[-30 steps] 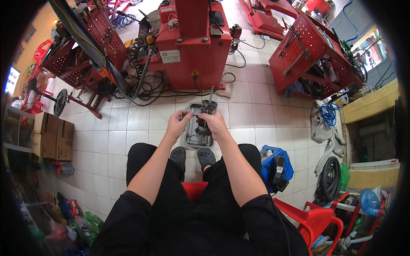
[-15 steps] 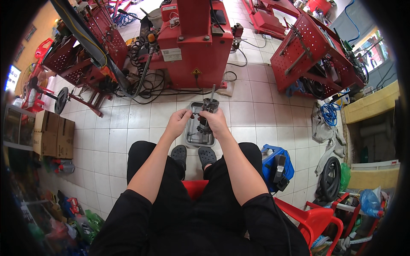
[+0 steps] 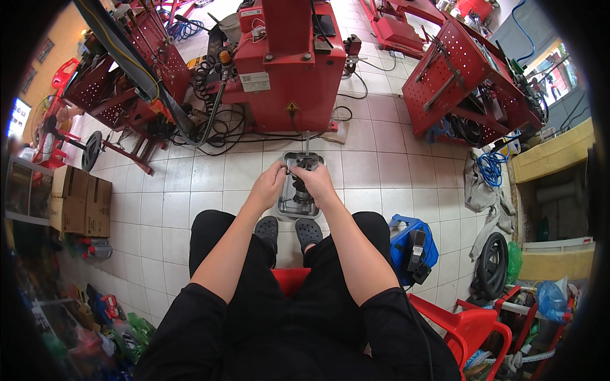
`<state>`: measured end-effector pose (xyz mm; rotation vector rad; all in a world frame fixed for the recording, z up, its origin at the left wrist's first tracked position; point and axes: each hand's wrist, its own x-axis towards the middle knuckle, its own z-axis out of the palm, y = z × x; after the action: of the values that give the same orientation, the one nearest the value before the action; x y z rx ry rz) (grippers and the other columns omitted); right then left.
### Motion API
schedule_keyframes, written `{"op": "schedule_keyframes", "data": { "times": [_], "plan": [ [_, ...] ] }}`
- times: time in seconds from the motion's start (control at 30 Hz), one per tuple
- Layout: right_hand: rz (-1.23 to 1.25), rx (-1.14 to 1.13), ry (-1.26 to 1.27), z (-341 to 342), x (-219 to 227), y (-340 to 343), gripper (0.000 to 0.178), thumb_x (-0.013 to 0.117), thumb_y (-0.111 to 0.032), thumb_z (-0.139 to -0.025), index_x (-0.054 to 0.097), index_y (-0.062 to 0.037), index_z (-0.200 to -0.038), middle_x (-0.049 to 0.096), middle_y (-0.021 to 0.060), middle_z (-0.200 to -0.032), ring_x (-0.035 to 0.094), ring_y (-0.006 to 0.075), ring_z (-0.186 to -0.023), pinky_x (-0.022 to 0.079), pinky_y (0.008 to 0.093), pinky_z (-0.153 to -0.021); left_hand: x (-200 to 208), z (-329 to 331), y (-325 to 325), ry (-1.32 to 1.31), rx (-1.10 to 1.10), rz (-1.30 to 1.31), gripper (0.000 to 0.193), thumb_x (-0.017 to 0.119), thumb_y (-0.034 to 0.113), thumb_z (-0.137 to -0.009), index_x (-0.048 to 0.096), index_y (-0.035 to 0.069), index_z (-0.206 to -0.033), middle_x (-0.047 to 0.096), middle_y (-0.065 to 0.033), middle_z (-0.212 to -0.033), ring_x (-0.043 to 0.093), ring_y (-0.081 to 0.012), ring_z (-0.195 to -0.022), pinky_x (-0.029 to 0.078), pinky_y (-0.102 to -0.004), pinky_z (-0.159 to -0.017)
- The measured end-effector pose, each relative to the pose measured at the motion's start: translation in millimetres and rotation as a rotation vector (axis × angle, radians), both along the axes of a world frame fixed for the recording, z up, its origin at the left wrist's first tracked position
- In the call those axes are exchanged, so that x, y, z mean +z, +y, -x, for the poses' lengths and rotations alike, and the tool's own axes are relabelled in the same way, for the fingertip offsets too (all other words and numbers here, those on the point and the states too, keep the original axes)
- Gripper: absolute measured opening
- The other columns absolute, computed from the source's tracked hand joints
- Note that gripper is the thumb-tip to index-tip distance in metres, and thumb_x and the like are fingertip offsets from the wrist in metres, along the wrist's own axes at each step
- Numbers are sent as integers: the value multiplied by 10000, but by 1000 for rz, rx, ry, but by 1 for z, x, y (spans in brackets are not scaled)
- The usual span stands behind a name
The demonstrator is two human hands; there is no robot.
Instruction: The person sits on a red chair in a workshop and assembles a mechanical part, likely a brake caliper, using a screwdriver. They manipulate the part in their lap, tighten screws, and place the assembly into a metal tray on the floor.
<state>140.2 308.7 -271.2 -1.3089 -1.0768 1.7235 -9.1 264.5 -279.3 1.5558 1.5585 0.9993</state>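
Observation:
My right hand (image 3: 318, 184) is closed round a dark metal machine part with a thin shaft (image 3: 307, 160), the shaft pointing away from me. Ribbed or toothed sections show below my fingers, but its exact kind is unclear. Just left of it, my left hand (image 3: 269, 183) is closed in a pinch, fingertips close to the right thumb and the part's side. Whatever lies between those fingertips is too small to make out. Beneath both hands, a shallow grey metal tray (image 3: 281, 207) rests on the tiled floor in front of my feet.
Ahead stands a large red machine (image 3: 283, 95) with hoses and cables around its base. Red perforated tool carts (image 3: 438, 76) flank it. A blue plastic object (image 3: 432, 247) with a black device lies by my right knee. Cardboard boxes (image 3: 79, 200) sit at left, a red chair (image 3: 470, 330) at lower right.
The metal part has tilted and shifted slightly left and lower, its shaft now less to the right. My right hand has turned with it; the left hand stays close beside it.

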Motion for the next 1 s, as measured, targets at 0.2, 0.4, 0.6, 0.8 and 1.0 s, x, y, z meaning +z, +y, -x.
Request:
{"op": "schedule_keyframes", "data": {
  "times": [0.2, 0.4, 0.6, 0.8, 1.0],
  "plan": [
    [112, -21, 88, -1, 6, -1, 292, 732, -225, -729, 621, -27, -913, 629, 32, -790, 577, 110, -667, 461, 269, -616, 12, -2, -5, 110, 8, 12, 245, 384, 233, -942, 468, 24, -1039, 570, -210, -848, 569, -385, -818, 435, -401, -729],
    [6, 68, -18, 0, 3, -1, 316, 743, -234, -724, 607, -16, -909, 626, 36, -789, 578, 107, -666, 462, 268, -616, 14, -4, -5, 168, -7, -18, 243, 369, 236, -943, 467, 36, -1042, 572, -223, -848, 560, -422, -831, 433, -435, -724],
    [139, 32, 87, -3, 6, 2, 321, 750, -245, -726, 608, -31, -918, 622, 30, -797, 566, 101, -678, 454, 260, -624, 18, -3, -6, 169, 26, -5, 242, 369, 233, -941, 469, 44, -1054, 584, -223, -866, 564, -422, -843, 434, -443, -727],
    [21, 69, -20, 0, 8, -3, 288, 712, -258, -766, 612, -39, -924, 613, 20, -775, 570, 108, -650, 466, 270, -587, 22, -7, -6, 208, 38, -24, 241, 376, 234, -940, 472, 50, -1065, 590, -224, -873, 569, -424, -839, 436, -454, -717],
    [188, 35, 126, -3, 11, -2, 251, 687, -241, -787, 612, -32, -904, 620, 44, -773, 590, 130, -629, 482, 277, -566, 23, -8, -7, 301, 37, -42, 220, 401, 217, -921, 481, 55, -1048, 602, -219, -824, 576, -418, -796, 437, -466, -688]
  ]
}}
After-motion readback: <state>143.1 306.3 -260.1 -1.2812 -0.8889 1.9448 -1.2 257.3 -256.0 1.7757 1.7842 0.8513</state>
